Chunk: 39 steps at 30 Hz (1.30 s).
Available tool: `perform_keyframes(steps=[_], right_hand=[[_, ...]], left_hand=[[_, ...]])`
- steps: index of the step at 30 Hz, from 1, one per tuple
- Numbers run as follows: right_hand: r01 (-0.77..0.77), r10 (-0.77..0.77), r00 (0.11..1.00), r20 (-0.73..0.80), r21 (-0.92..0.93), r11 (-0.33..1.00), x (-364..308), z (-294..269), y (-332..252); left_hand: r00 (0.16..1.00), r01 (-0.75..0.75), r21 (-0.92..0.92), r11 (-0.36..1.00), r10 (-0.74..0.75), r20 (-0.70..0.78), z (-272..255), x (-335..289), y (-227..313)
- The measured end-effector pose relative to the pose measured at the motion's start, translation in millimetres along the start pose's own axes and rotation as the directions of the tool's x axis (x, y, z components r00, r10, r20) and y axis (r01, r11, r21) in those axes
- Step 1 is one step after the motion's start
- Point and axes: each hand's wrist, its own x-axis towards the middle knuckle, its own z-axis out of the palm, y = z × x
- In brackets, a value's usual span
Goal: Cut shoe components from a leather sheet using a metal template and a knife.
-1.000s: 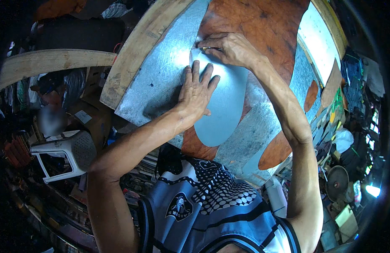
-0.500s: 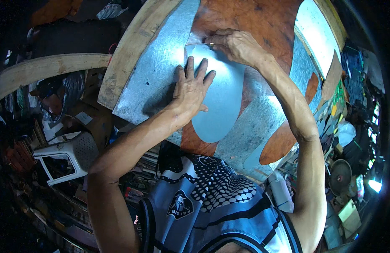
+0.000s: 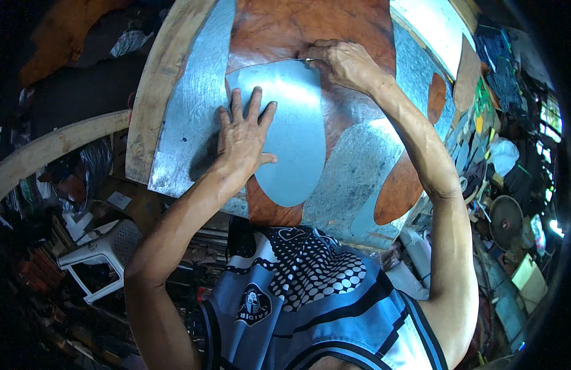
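A rounded grey sheet template (image 3: 291, 142) lies on a piece of brown leather (image 3: 310, 28) on the table. My left hand (image 3: 239, 139) presses flat on the template's left part, fingers spread. My right hand (image 3: 344, 65) is closed round a small metal-tipped tool (image 3: 309, 60), mostly hidden in the fingers. Its tip touches the leather at the right end of the template's far edge. A thin dark line runs along that edge, left of the tip.
Metal sheeting (image 3: 353, 172) covers the wooden-edged table. Cut leather pieces (image 3: 399, 191) lie at its right. A white plastic stool (image 3: 106, 253) stands at left. A round fan-like object (image 3: 506, 219) and clutter crowd the right side.
My right hand has moved rightward along the template's far edge with the tool, baring more of the dark line. My left hand stays flat on the template. The whole view has shifted.
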Motion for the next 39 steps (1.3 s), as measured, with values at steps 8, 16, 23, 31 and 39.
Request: perform_keyframes(steps=[8,16,23,31,39], right_hand=[[-0.182,0.183,0.982,0.042,-0.031,0.983,-23.1,7.8,14.3],[-0.261,0.261,0.965,0.028,0.007,0.965,-38.8,12.4,22.6],[-0.267,0.267,0.964,0.005,0.037,0.963,-43.4,17.6,26.9],[-0.235,0.254,0.958,-0.129,0.146,0.961,-48.3,22.4,26.3],[-0.434,0.499,0.863,-0.072,0.401,0.807,-50.8,34.0,-18.4]], left_hand=[[1.000,0.008,0.012,1.000,-0.008,0.013,0.9,0.0,0.4],[1.000,0.012,0.032,0.999,-0.012,0.014,-0.5,1.4,4.1],[0.997,0.020,0.055,0.998,-0.024,0.069,-4.5,1.3,4.8],[1.000,-0.013,0.015,1.000,0.013,0.016,1.5,1.9,1.5],[0.998,-0.048,0.057,0.997,0.046,0.037,1.0,6.4,2.0]])
